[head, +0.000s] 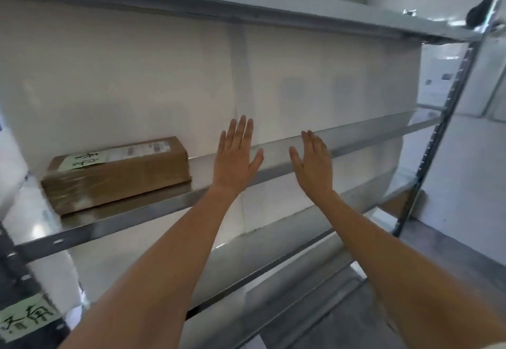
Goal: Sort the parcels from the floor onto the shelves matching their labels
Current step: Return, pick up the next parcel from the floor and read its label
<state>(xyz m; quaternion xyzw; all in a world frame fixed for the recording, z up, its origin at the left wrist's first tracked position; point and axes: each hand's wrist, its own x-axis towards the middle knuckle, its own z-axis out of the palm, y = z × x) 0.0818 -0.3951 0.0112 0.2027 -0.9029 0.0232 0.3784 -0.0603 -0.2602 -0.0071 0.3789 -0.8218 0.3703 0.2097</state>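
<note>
Metal shelf rack (273,173) spanned the view, front edge slanting up to the right, bare run of shelf to the right of the load. Brown parcel (117,173) lay flat at far left on the middle shelf, green label (85,160) on top, near edge close to the lip. Left hand (236,154) and right hand (315,162) raised side by side, apart, fingers straight, holding nothing, well right of the parcel.

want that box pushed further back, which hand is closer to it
Left. The left hand hovers open nearest the brown parcel on the shelf; the right hand is farther away.
</note>
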